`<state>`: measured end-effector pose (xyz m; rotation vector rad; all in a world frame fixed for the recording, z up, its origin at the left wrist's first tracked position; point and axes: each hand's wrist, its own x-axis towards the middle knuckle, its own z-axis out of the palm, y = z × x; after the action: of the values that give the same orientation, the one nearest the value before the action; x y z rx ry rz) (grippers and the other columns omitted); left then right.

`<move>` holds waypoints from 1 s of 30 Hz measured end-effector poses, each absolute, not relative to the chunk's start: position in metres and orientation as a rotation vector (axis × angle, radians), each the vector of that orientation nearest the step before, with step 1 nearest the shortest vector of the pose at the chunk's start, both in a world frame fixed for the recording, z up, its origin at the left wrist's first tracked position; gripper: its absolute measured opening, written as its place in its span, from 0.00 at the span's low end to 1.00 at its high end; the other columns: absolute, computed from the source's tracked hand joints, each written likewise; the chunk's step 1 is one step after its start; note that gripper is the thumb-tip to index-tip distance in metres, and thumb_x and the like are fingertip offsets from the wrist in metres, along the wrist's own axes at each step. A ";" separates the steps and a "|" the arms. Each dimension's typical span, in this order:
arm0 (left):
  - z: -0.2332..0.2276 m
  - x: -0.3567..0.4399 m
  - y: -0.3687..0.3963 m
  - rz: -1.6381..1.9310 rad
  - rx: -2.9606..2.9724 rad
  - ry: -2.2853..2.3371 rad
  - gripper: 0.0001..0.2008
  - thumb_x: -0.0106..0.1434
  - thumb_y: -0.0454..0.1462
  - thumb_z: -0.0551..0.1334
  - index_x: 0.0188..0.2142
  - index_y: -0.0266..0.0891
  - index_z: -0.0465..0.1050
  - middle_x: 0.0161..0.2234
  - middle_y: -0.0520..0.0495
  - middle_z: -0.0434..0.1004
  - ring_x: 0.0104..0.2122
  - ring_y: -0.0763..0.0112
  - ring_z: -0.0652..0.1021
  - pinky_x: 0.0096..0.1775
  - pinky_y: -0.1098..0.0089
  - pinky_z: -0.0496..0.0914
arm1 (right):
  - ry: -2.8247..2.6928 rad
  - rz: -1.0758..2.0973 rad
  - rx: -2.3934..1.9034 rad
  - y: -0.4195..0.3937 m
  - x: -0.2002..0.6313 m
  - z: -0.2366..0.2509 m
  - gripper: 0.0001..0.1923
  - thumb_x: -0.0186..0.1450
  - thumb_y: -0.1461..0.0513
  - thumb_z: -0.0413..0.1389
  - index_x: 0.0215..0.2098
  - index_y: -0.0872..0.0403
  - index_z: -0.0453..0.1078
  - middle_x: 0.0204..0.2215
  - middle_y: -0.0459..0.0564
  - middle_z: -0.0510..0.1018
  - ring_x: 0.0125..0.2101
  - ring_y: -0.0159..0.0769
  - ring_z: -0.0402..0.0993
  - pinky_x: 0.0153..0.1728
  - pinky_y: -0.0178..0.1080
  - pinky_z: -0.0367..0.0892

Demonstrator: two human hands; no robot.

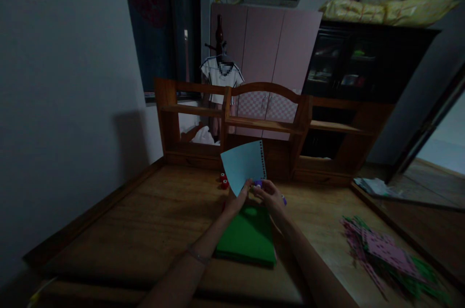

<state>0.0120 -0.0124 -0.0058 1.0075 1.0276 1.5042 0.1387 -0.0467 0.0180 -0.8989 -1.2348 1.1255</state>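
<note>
While left hand (238, 196) fingers pinch the blue sheet (243, 165) at its lower edge, sheet rising above them, right hand (271, 194) fingers close on a purple punch (258, 183), nearer its perforated edge.

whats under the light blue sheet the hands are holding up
Below the light blue sheet, held by the left hand and right hand, a green paper stack lies on the wooden desk. The arms cover its edges; anything beneath the stack is hidden.

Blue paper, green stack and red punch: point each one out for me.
blue paper (241, 165), head view, middle of the sheet
green stack (249, 238), head view, top sheet
red punch (224, 183), head view, its top
</note>
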 end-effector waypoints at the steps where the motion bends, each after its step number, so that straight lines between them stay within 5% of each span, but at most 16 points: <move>1: -0.007 0.012 -0.011 1.521 1.014 1.037 0.23 0.49 0.49 0.66 0.41 0.35 0.73 0.39 0.42 0.77 0.38 0.61 0.77 0.43 0.65 0.70 | -1.232 1.126 -0.901 -0.047 0.139 0.018 0.19 0.51 0.54 0.64 0.37 0.52 0.68 0.34 0.49 0.75 0.32 0.38 0.72 0.27 0.33 0.64; 21: -0.004 0.007 -0.018 1.472 1.182 1.174 0.22 0.52 0.52 0.62 0.31 0.32 0.74 0.22 0.45 0.75 0.28 0.65 0.76 0.33 0.69 0.68 | -1.193 1.087 -0.899 -0.041 0.138 0.016 0.19 0.49 0.52 0.64 0.34 0.54 0.70 0.31 0.49 0.75 0.25 0.31 0.69 0.25 0.32 0.63; 30: 0.001 0.005 -0.022 1.556 1.327 1.180 0.20 0.55 0.51 0.60 0.33 0.35 0.74 0.28 0.45 0.76 0.30 0.66 0.76 0.34 0.70 0.67 | -1.181 1.125 -0.927 -0.044 0.138 0.018 0.18 0.51 0.52 0.63 0.34 0.54 0.71 0.25 0.46 0.73 0.21 0.29 0.65 0.19 0.30 0.59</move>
<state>0.0054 -0.0223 0.0007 1.3266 1.1804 1.5565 0.1383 -0.0443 0.0182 -0.9268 -1.1813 1.1251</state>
